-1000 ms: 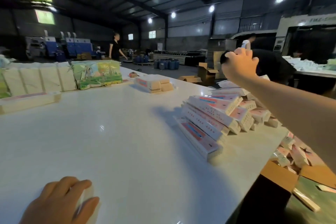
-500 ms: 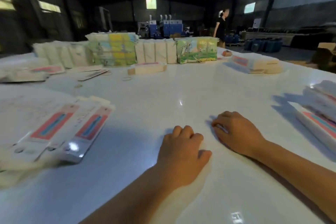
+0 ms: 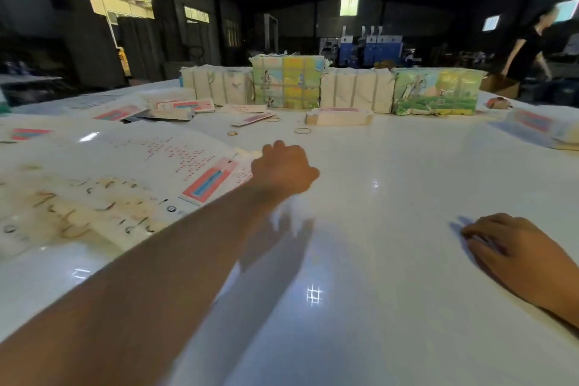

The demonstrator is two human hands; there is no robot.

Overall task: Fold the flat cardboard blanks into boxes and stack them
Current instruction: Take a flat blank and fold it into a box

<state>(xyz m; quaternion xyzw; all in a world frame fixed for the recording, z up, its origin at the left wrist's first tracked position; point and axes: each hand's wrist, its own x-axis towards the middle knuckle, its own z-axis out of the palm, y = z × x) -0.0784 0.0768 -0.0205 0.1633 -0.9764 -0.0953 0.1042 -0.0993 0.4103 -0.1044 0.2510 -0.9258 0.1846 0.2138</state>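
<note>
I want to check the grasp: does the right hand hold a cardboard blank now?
No, the right hand lies palm down on a bare part of the white table, with no cardboard blank under or in it.

We see a glossy white desk (image 3: 391,213); flat printed blanks (image 3: 131,172) lie at its left; wrapped bundles (image 3: 332,89) line its far edge; rubber bands (image 3: 302,131) lie loose before them.

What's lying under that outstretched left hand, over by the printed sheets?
The left hand covers the right edge of a flat cardboard blank with a pink and blue stripe, lying on the white table. Whether the fingers pinch it is hidden by the hand's back.
</note>
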